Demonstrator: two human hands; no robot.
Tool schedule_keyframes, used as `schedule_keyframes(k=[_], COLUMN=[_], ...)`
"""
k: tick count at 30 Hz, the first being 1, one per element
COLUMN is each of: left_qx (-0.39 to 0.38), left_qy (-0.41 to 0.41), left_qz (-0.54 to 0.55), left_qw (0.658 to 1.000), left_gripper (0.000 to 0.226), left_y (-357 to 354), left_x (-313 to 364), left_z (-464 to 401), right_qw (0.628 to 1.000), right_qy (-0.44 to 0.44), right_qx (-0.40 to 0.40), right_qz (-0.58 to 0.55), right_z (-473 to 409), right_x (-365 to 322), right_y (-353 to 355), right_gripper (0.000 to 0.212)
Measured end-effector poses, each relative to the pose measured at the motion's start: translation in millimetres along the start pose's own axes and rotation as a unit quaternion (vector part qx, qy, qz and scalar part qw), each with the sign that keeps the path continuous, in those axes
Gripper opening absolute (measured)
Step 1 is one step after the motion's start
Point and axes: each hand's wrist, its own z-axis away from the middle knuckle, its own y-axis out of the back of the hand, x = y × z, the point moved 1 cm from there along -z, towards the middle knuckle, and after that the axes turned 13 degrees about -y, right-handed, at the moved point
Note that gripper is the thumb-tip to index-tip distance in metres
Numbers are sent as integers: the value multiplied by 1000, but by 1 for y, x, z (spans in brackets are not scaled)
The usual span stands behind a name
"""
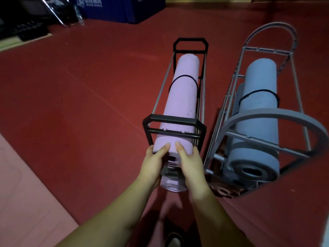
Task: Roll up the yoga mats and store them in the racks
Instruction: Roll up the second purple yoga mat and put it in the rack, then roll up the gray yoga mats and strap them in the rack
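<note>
Now left hand and right hand grip purple mat; black rack holds it.

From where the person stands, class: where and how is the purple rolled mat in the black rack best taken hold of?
Take the purple mat by its near end, which sticks out past the black rack. Approach from the open front, one hand on each side of the roll, as the left hand and right hand do. Rails block its long sides.

Black angular metal rack: on floor, centre; holds rolled lilac foam mat lengthwise. Grey arched wire rack: just right of it; holds rolled blue foam mat. Flat pink mat: floor's near-left corner. Dark blue box: far edge.
</note>
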Motion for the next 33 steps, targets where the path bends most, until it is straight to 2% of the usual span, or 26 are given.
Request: schedule_keyframes(k=[4, 6, 7, 11, 14, 16, 18, 19, 20, 23, 25, 28, 30, 33], left_qx=[-30, -44, -53, -48, -33, -13, -2, 3, 12, 45, 82, 143, 191, 268], left_qy=[40, 51, 52, 66, 67, 62, 57, 54, 50, 35, 18, 4, 4, 13], left_qz=[-73, -106, -110, -123, -157, -166, -167, -166, -160, -142, -136, -139, -130, -115], left_qw=[996, 992, 991, 989, 985, 984, 984, 985, 986, 988, 987, 980, 973, 957], left_gripper=[53, 55, 53, 50, 67, 60, 44, 37, 31, 25, 26, 23, 23, 25], left_y=[5, 13, 15, 25, 52, 85, 120, 139, 162, 235, 287, 380, 431, 506], left_x=[9, 13, 13, 27, 38, 46, 57, 63, 70, 90, 105, 119, 120, 108], left_z=[-5, 2, 5, 26, 49, 71, 91, 102, 116, 167, 207, 280, 320, 378], right_qw=[998, 996, 993, 984, 979, 972, 979, 985, 988, 973, 933, 825, 751, 638], right_qy=[-51, -83, -95, -108, -79, -37, 36, 59, 68, 46, 58, 96, 123, 160], right_qx=[14, 27, 31, 79, 176, 232, 196, 146, 80, -104, -209, -346, -407, -449], right_qz=[-13, -36, -66, -121, -60, -11, 32, 78, 117, 201, 287, 436, 505, 605], right_z=[-2, 1, 3, 10, 41, 72, 100, 115, 133, 194, 242, 322, 362, 414], right_x=[3, 6, 4, 2, 2, 3, 6, 10, 18, 45, 59, 93, 116, 163], right_y=[-8, -12, -13, -1, 8, 6, -6, -18, -33, -91, -136, -209, -245, -290], right_gripper=[101, 112, 111, 77, 31, 26, 21, 7, 6, 15, 19, 17, 15, 17])
